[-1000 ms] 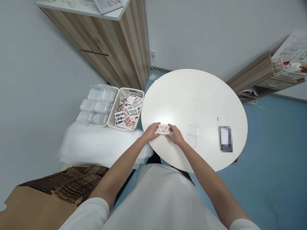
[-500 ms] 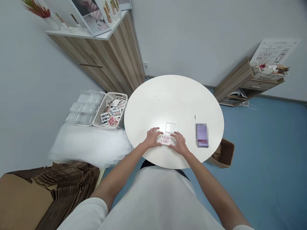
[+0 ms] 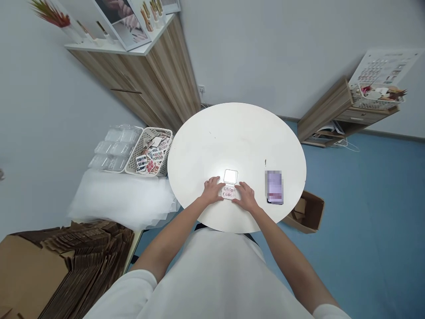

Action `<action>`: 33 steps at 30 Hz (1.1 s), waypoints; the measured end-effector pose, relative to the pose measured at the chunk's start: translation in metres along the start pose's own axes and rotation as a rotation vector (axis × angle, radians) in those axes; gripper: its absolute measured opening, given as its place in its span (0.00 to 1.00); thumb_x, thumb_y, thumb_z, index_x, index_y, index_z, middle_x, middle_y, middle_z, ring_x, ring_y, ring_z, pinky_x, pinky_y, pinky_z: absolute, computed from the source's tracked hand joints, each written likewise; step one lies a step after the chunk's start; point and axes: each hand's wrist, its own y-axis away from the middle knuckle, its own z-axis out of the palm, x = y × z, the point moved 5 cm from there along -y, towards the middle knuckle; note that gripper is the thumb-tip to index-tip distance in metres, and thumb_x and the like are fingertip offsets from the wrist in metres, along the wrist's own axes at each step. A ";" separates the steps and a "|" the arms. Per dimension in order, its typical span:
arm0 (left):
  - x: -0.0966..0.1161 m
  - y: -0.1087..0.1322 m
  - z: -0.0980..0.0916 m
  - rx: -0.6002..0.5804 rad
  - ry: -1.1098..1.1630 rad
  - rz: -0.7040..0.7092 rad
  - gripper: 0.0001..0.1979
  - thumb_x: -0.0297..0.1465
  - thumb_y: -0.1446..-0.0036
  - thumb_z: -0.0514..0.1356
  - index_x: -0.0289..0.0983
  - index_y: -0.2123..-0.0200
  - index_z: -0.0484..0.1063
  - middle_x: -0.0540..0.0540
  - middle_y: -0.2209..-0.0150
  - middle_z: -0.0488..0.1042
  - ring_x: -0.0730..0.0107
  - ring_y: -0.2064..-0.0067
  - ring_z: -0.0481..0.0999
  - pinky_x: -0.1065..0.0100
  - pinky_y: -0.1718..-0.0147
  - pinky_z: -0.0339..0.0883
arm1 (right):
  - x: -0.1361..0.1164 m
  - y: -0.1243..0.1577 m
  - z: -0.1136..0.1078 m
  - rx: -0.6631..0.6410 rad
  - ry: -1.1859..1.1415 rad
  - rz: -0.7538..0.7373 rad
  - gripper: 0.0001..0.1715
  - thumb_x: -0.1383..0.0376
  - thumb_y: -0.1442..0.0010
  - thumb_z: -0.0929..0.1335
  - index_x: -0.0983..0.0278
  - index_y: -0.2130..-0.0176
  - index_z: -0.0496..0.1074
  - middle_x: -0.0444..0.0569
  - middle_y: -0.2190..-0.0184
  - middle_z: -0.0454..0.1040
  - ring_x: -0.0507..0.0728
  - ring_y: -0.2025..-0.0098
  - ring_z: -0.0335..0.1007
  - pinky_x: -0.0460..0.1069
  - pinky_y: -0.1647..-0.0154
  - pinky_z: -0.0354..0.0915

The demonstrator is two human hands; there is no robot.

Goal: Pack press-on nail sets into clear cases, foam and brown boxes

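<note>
A small clear plastic box [image 3: 228, 197] lies on the white round table with its lid [image 3: 230, 176] tipped open away from me. Inside the box sits a card with rows of small pink oval pieces that look like press-on nails [image 3: 229, 191]. My left hand [image 3: 211, 190] grips the box's left side, fingers at the upper corner and thumb at the lower one. On the opposite side, my right hand [image 3: 245, 196] holds the right edge in the same way, fingers curved and thumb low. My fingertips cover parts of both side edges.
On the white round table [image 3: 239, 133], a phone-like purple object [image 3: 274, 187], blurred out, lies to the right. Left of the table stand a white basket [image 3: 128, 166] of nail cards, stacked clear trays [image 3: 114, 148], white sheets [image 3: 122, 199] and folded cardboard [image 3: 89, 261]. A cardboard box [image 3: 312, 215] sits at right.
The view has shifted slightly. My hands have closed in a little on the box, and the card now shows squarely between its edges. The lid stays open and shows a brighter glare.
</note>
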 end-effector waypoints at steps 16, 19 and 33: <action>-0.007 -0.009 0.014 -0.090 -0.013 0.054 0.31 0.35 0.57 0.63 0.46 0.48 0.58 0.45 0.48 0.60 0.56 0.47 0.56 0.57 0.52 0.50 | 0.002 -0.006 0.005 -0.006 0.083 0.020 0.35 0.59 0.55 0.70 0.58 0.48 0.58 0.52 0.46 0.57 0.61 0.43 0.48 0.57 0.48 0.49; -0.008 -0.009 0.015 -0.102 0.010 0.065 0.31 0.35 0.56 0.62 0.46 0.47 0.57 0.45 0.48 0.59 0.56 0.48 0.57 0.57 0.53 0.52 | 0.001 -0.006 0.004 -0.007 0.089 0.022 0.35 0.58 0.55 0.70 0.58 0.48 0.58 0.52 0.46 0.58 0.61 0.43 0.48 0.57 0.48 0.50; -0.028 0.008 0.024 -0.073 0.729 -0.300 0.28 0.32 0.54 0.60 0.35 0.48 0.59 0.40 0.54 0.66 0.67 0.57 0.70 0.66 0.57 0.63 | 0.003 0.016 0.008 0.079 -0.587 0.400 0.37 0.64 0.54 0.65 0.62 0.44 0.53 0.52 0.52 0.65 0.55 0.57 0.66 0.51 0.58 0.64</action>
